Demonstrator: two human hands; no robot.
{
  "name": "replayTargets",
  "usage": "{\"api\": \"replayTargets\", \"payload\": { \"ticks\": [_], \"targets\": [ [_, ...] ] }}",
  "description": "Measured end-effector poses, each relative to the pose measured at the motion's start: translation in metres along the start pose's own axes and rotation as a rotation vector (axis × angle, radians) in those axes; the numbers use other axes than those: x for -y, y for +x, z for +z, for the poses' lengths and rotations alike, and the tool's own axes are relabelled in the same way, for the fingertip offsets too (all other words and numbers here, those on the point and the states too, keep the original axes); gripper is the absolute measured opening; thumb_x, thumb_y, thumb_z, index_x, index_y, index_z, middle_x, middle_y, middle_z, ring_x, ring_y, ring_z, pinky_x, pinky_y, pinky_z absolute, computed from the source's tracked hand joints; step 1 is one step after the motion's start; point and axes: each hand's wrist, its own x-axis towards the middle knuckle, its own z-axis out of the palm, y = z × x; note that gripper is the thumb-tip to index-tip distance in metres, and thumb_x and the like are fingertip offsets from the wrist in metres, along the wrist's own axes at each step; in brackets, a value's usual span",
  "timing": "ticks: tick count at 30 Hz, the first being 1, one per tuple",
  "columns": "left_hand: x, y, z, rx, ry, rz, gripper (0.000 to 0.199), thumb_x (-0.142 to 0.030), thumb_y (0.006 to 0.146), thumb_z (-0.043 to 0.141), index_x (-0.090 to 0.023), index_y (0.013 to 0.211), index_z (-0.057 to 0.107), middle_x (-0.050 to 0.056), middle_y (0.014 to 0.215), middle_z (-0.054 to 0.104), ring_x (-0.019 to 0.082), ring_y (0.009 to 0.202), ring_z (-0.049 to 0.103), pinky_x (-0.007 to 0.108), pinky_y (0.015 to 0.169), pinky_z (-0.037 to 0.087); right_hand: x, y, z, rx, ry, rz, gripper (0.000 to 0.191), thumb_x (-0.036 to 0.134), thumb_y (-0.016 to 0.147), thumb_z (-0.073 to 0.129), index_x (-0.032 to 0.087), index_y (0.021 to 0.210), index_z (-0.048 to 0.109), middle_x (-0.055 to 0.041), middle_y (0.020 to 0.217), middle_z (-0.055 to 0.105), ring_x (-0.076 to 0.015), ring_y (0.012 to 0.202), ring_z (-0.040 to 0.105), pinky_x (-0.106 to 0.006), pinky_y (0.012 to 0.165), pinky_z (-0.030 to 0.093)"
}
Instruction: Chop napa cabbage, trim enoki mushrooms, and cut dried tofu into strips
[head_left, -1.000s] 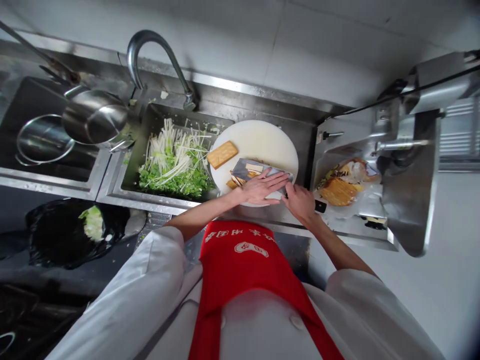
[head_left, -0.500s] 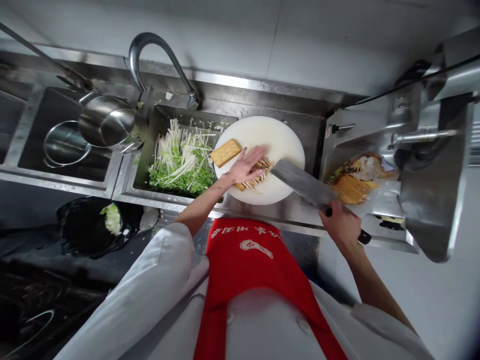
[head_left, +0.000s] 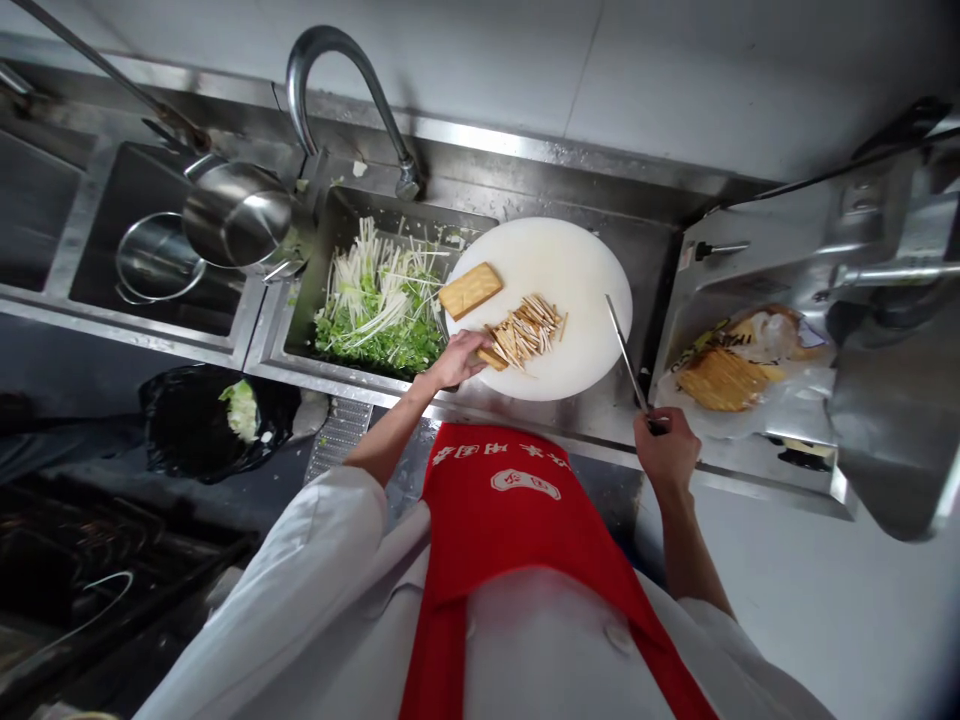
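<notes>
A round white cutting board (head_left: 585, 265) bears a golden-brown block (head_left: 470, 291) at its left and a pile of thin brown strips (head_left: 529, 328) in the middle. At the board's lower left edge, my left hand (head_left: 459, 360) has its fingers on a small brown piece (head_left: 491, 357) beside the pile. My right hand (head_left: 667, 445) is wrapped round the handle of a cleaver (head_left: 626, 352). The blade stands on edge over the board's right side, apart from the strips.
Left of the board, a sink holds white-stemmed greens (head_left: 382, 300) under a curved faucet (head_left: 337, 40). A steel pot (head_left: 236, 215) sits farther left. A black-lined bin (head_left: 180, 425) is below. On the right lies a plastic bag with brown slabs (head_left: 724, 378).
My left hand has moved from over the strips to the small piece at the lower left. My right hand has turned the cleaver from its flat side onto its edge. The view has shifted slightly.
</notes>
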Motion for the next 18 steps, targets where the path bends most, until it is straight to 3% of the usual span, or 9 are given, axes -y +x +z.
{"api": "replayTargets", "payload": {
  "ticks": [3, 6, 12, 18],
  "targets": [
    [0.008, 0.015, -0.009, 0.157, 0.034, 0.121, 0.025, -0.031, 0.089, 0.074, -0.020, 0.111, 0.071, 0.011, 0.108, 0.075, 0.029, 0.102, 0.068, 0.047, 0.097, 0.051, -0.001, -0.005, -0.001, 0.005, 0.003, 0.007, 0.033, 0.051, 0.077, 0.058, 0.022, 0.089, 0.066, -0.0108, 0.079, 0.075, -0.0281, 0.075, 0.068, -0.036, 0.073, 0.045],
    [0.009, 0.024, -0.016, 0.235, 0.012, 0.192, 0.027, -0.035, 0.089, 0.075, -0.019, 0.111, 0.075, 0.012, 0.106, 0.075, 0.028, 0.101, 0.070, 0.044, 0.096, 0.053, -0.003, -0.010, -0.003, 0.009, -0.003, 0.044, 0.034, 0.052, 0.077, 0.058, 0.022, 0.090, 0.067, -0.0113, 0.080, 0.075, -0.0285, 0.075, 0.067, -0.037, 0.074, 0.046],
    [0.000, 0.022, -0.019, 0.190, -0.032, 0.200, 0.026, -0.040, 0.096, 0.068, -0.020, 0.110, 0.078, 0.014, 0.112, 0.075, 0.028, 0.106, 0.071, 0.044, 0.097, 0.054, -0.002, -0.021, -0.002, 0.022, 0.009, 0.072, 0.035, 0.054, 0.078, 0.057, 0.022, 0.089, 0.066, -0.0114, 0.079, 0.075, -0.0292, 0.077, 0.068, -0.036, 0.074, 0.046],
    [-0.008, 0.016, -0.016, 0.188, -0.089, 0.237, 0.029, -0.036, 0.105, 0.053, -0.021, 0.090, 0.073, 0.011, 0.102, 0.076, 0.024, 0.102, 0.071, 0.039, 0.095, 0.054, 0.001, -0.024, 0.001, 0.028, 0.013, 0.072, 0.036, 0.056, 0.076, 0.056, 0.023, 0.088, 0.064, -0.0121, 0.081, 0.076, -0.0295, 0.078, 0.069, -0.036, 0.074, 0.046]
  ]
}}
